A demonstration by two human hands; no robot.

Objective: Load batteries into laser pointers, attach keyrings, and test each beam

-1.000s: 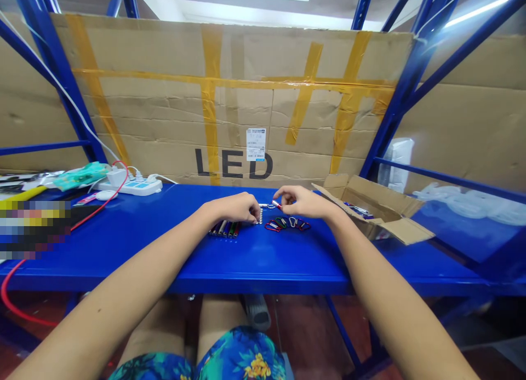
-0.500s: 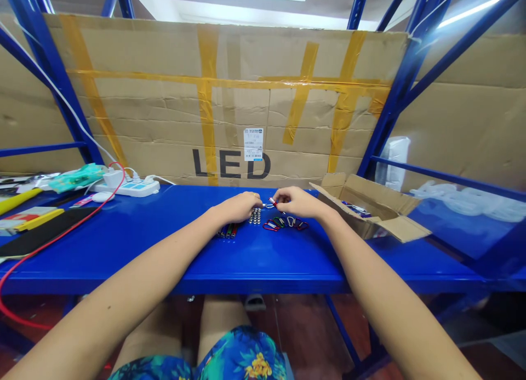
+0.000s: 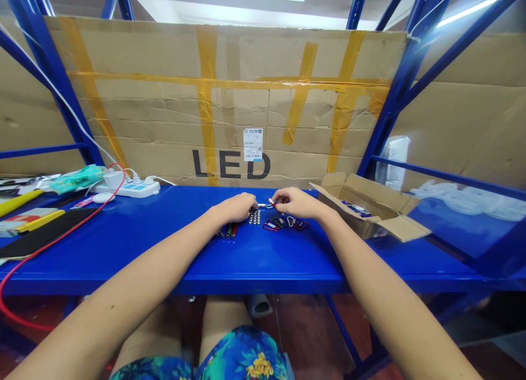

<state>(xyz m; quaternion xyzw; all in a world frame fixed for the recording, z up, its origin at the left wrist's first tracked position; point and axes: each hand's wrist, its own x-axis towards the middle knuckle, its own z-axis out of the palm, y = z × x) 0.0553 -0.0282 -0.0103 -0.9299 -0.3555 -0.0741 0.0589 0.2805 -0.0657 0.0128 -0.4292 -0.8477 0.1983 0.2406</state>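
My left hand [image 3: 241, 207] is pinched closed at the middle of the blue table, its fingertips at one end of a small silver metal piece [image 3: 262, 206]. My right hand [image 3: 292, 201] is closed on a red carabiner [image 3: 272, 203], part of it hidden by the fingers. The two hands are a short gap apart, with the silver piece between them. Below the left fingertips, small silver round pieces [image 3: 255, 217] stand in rows. Several coloured tubes [image 3: 229, 231] lie partly under the left wrist. Under the right hand, several carabiners [image 3: 291, 222] form a fanned row.
An opened cardboard box [image 3: 365, 205] with small metallic items stands at the right. Towards the left are a white power strip [image 3: 137, 188], a red cable [image 3: 61, 239], a black flat pad [image 3: 45, 235] and a yellow-handled tool [image 3: 18, 201]. A large cardboard sheet [image 3: 164, 122] closes off the back.
My left fingers have shifted slightly left, and more of the silver piece shows between the hands. The right hand keeps its hold almost in place.
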